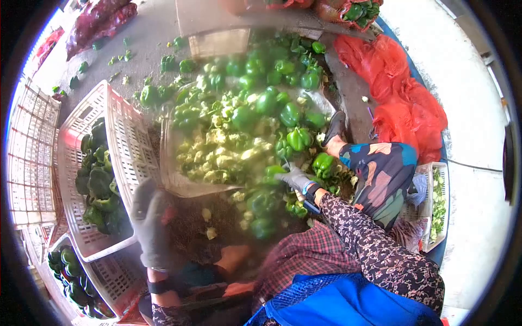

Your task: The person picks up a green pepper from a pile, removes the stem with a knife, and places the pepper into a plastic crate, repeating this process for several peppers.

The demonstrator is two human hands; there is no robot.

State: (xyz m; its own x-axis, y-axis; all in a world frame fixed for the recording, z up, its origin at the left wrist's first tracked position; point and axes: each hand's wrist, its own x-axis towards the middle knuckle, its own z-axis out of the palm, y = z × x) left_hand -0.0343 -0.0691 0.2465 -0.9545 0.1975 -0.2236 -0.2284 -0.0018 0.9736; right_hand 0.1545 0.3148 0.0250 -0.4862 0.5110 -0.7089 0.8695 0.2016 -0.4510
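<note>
My left hand (150, 225), in a grey glove, is raised beside the near corner of a white plastic crate (120, 138). Its fingers stretch upward and apart, with nothing visible in them. Dark green bell peppers (99, 182) lie inside that crate. My right hand (295, 179), gloved in grey too, reaches to the pile on the floor, its fingers closed on a green bell pepper (274, 173). More whole peppers (299, 139) lie around it. Pale cut-off pepper cores (220, 152) heap up on a flat tray (204, 190). A hazy smear blurs the middle of the view.
A second crate of peppers (70, 271) stands at lower left, an upright crate (33, 157) at far left. Red mesh bags (402, 103) lie at right. Behind my leg is a crate of pale pieces (438, 204). Filled sacks (100, 24) lie at upper left.
</note>
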